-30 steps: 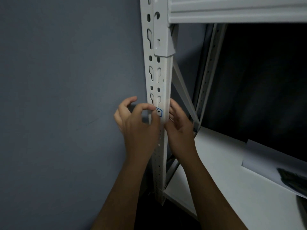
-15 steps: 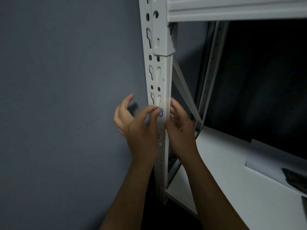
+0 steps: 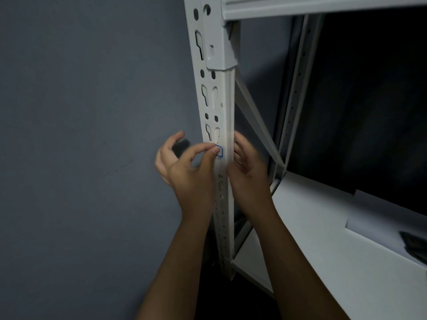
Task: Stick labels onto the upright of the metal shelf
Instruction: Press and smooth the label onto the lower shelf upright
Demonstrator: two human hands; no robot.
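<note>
The grey wall (image 3: 80,135) fills your left side and the white metal shelf (image 3: 323,227) runs off to the right, a sheet of paper (image 3: 381,218) lying on it; the slotted upright (image 3: 221,100) stands between them, right in front of you. Your left hand (image 3: 184,172) is on the upright's front face, thumb and forefinger curled in on the blue-edged label (image 3: 220,151), pressing or pinching its left edge, can't tell which; your right hand (image 3: 247,167) sits against the upright's right side, fingers loosely bent, and whether they actually grip the post I can't tell. The label sits just under a pair of keyhole slots, partly hidden by your fingertip. Looks to me like you're mid-stick on this one; next you'd want to rub it flat, corners included, before letting go.
</note>
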